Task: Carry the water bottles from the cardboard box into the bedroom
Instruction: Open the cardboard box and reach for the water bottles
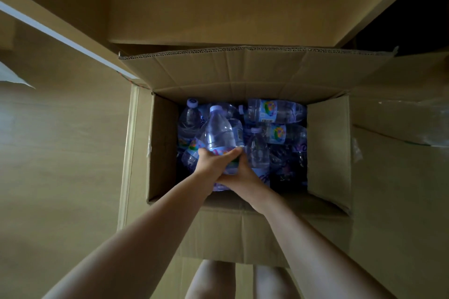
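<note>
Over the cardboard box [328, 153], left hand [213, 165] & right hand [243, 172] both grip one water bottle [218, 133], label unreadable.

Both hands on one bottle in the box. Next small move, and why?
Probably lift it straight up, out past the box walls. The left hand and right hand both grip the lower body of the clear plastic water bottle with the pale purple cap, which already sits raised above the other bottles inside the open brown cardboard box.
</note>
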`<state>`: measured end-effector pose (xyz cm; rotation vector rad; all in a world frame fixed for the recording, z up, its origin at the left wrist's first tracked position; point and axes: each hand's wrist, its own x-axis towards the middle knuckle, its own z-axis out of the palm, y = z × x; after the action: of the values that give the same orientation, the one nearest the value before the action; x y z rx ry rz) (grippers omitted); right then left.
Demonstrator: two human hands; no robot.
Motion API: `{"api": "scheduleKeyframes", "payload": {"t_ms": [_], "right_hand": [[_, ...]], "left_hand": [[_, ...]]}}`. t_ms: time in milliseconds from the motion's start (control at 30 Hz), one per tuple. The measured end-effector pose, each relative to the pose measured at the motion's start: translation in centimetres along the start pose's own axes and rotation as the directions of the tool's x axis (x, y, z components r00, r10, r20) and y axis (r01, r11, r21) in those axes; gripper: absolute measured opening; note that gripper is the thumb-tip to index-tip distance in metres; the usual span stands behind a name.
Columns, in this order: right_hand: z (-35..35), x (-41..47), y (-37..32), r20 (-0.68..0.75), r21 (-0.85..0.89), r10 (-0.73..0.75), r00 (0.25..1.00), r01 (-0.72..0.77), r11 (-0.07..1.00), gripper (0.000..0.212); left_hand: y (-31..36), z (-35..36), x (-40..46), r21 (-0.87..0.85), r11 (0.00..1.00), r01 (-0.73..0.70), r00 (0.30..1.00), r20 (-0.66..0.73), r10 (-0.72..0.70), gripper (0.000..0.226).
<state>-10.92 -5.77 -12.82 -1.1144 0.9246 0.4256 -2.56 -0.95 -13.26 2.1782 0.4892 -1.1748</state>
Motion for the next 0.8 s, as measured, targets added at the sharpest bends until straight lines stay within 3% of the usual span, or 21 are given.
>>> {"api": "scheduleKeyframes", "payload": {"t_ms": [33,133,200,267,367,467,600,800], "right_hand": [[-0.1,-0.1,0.3,0.071,0.002,0.014,0.997,-0.014,1.000,0.075],[-1.9,0.0,2.3,0.174,0.007,0.049,0.984,-0.050,0.999,0.033],[-3.5,0.8,3.7,-0.044,-0.095,0.094,0.995,-0.098,0.991,0.017],[-5.3,2.3,5.8,-0.321,-0.189,0.163,0.933,-0.232,0.954,0.023],[-7.0,5.0,8.7,-0.437,-0.169,0.256,0.862,-0.358,0.918,0.041],[-6.8,7.3,10.7,-0.366,-0.101,0.318,0.874,-0.377,0.921,0.068],[-6.4,8.9,13.1,-0.316,0.027,0.294,0.902,-0.302,0.953,0.076],[-7.3,7.7,12.1,-0.183,0.076,0.231,0.956,-0.220,0.972,0.045]], "left_hand": [[-0.1,-0.4,0.4,0.001,1.000,0.011,1.000,-0.014,-0.011,0.067],[-1.0,-2.2,1.7,-0.028,0.999,0.027,0.998,0.049,-0.025,0.052],[-1.8,-3.3,2.2,-0.104,0.994,0.034,0.998,0.057,-0.028,0.042],[-2.3,-3.9,2.7,-0.166,0.986,0.031,0.997,0.078,-0.019,0.035],[-2.8,-4.1,3.7,-0.177,0.984,-0.023,0.987,0.151,0.050,0.038],[-3.3,-3.9,4.8,-0.176,0.981,-0.083,0.968,0.221,0.121,0.048],[-3.8,-3.4,6.0,-0.168,0.981,-0.099,0.943,0.299,0.146,0.041],[-4.2,-2.9,5.8,-0.199,0.980,-0.018,0.961,0.269,0.072,0.036]]}}
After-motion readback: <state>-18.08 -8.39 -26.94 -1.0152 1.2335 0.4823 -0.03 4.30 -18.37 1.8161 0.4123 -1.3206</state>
